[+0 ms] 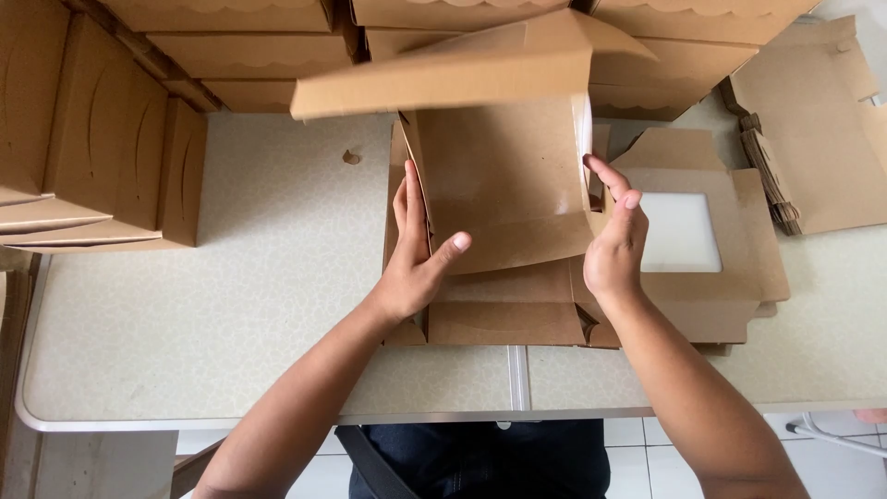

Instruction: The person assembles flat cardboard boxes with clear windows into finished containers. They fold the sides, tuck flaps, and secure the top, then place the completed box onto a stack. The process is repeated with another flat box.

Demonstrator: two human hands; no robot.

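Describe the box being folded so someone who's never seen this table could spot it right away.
On the pale table, stacks of finished boxes line the left and back edges. The half-folded box stands at the centre between the left hand and right hand. Unlike its neighbours, it is open, lid flap up.

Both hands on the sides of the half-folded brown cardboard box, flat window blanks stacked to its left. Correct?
Not quite. The head view shows the left hand and right hand on the half-folded brown cardboard box, but the flat window blanks lie to its right.
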